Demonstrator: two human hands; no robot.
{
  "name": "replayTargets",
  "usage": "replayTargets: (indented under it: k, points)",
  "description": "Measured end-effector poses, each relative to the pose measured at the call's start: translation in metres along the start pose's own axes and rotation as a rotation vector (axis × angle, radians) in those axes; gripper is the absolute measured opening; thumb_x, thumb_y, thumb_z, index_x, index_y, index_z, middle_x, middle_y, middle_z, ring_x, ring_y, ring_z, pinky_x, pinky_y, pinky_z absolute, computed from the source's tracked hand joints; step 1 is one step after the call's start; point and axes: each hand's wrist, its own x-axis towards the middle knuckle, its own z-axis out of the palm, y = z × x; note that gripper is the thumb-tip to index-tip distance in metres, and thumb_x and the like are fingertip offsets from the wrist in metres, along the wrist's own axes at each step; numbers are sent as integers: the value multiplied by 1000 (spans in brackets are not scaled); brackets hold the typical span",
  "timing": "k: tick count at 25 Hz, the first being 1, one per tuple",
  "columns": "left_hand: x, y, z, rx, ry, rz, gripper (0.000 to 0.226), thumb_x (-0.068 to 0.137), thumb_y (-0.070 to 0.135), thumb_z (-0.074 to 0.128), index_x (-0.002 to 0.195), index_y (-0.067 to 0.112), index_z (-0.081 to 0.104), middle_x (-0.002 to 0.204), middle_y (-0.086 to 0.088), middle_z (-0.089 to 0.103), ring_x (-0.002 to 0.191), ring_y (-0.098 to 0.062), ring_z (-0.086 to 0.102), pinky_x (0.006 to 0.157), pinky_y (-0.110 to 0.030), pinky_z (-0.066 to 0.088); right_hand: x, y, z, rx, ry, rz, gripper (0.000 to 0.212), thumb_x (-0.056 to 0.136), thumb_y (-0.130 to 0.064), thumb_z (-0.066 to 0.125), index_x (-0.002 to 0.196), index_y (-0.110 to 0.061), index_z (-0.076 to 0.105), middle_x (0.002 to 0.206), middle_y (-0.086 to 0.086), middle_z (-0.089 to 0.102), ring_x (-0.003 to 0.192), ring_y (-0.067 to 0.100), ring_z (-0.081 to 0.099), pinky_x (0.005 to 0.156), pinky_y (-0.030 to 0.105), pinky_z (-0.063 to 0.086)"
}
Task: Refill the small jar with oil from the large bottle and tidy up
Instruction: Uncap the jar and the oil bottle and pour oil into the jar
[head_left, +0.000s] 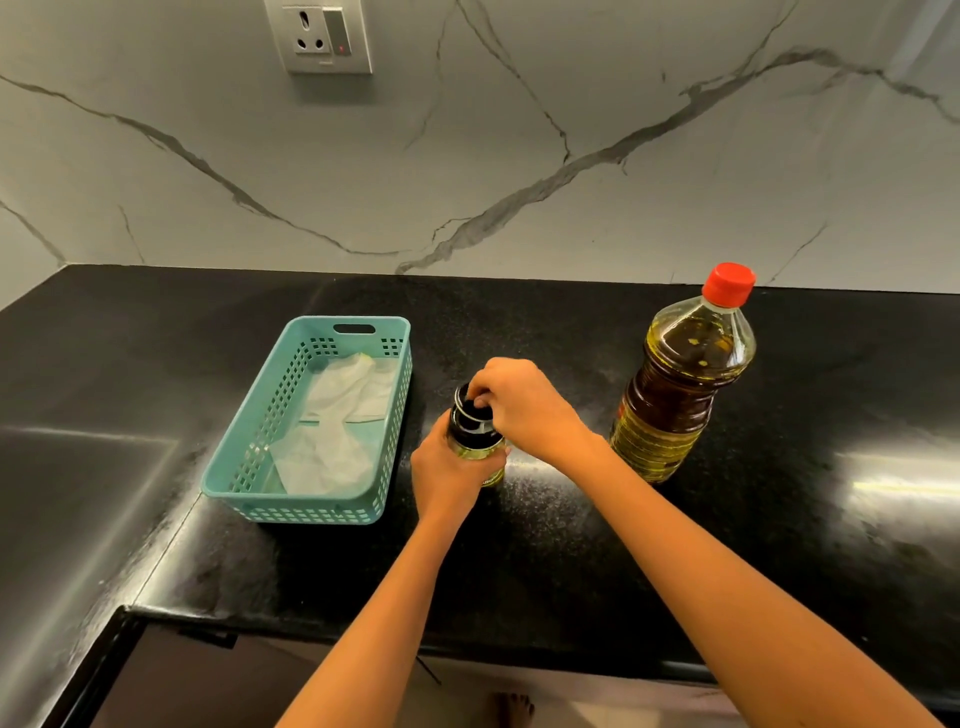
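The small jar (477, 451) stands mid-tabletop (571, 545), with the left grip (449, 475) clamped round its body and the right grip (524, 410) pinching its black lid (466, 417). The capped large bottle (680, 384) stands at the jar's 3 o'clock, and a basket (270, 410) at 9 o'clock.

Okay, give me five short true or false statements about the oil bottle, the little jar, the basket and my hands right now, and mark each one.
1. The large oil bottle has its red cap on. True.
2. The left hand grips the small jar. True.
3. The right hand holds the large oil bottle. False: its fingers are on the jar's black lid, apart from the bottle.
4. The teal basket holds nothing. False: a crumpled white sheet lies in it.
5. The small jar is between the basket and the bottle. True.
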Motion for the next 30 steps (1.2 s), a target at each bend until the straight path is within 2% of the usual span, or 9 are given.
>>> replayTargets:
  k: [4,6,8,16,21,24,26,28,30]
  points:
    - [0,-1,0,3,6,14,54,55,27,87,102,26,61,93,8,66,89,-9,60,76,-20,43,-21,11,-9,426,522,319,16,84,-1,60,94,-7,72,85,0,65,81,10,60,74,13,46]
    - [0,-1,0,4,3,29,53,56,27,87,101,26,61,94,8,65,89,-8,59,77,-19,42,-38,23,5,484,627,483,14,84,-5,62,93,-10,72,80,-3,65,77,11,63,75,23,52]
    - [0,-2,0,6,6,35,51,56,26,86,100,27,59,93,9,63,89,-9,59,77,-19,41,-56,34,26,485,649,581,14,84,-3,61,93,-8,71,84,2,68,81,16,65,79,33,53]
    - [1,-5,1,14,6,56,59,57,28,86,110,22,61,102,5,66,95,-10,60,81,-20,42,-74,50,66,369,681,757,16,85,1,57,95,1,70,93,13,69,88,20,62,80,25,44]
    - [2,-9,1,8,0,55,62,57,30,86,112,21,60,106,3,67,99,-13,60,86,-25,46,-67,55,78,381,660,806,20,86,1,57,103,0,67,100,15,68,95,24,63,86,32,49]
    - [4,-9,1,8,-40,39,71,57,30,86,120,20,56,113,1,65,106,-15,59,93,-32,46,-68,57,82,377,653,777,26,85,2,58,111,1,64,107,14,66,99,24,63,89,34,50]
    - [4,-8,-2,23,-96,27,86,57,31,86,132,19,46,126,-1,58,118,-18,52,102,-34,41,-72,55,82,362,663,743,27,85,2,57,111,1,63,108,14,64,100,25,62,88,37,51]
    - [-2,-5,-6,45,-112,29,108,58,31,86,145,16,23,146,-3,38,135,-19,34,111,-32,27,-78,47,76,351,676,665,23,87,1,55,108,-1,63,107,11,63,98,24,62,84,39,52]
    - [-10,5,-8,127,-14,156,111,63,31,83,147,13,12,154,-4,20,141,-19,18,115,-33,18,-83,34,59,327,694,518,21,86,2,56,105,-3,63,106,9,61,98,19,61,82,39,54]
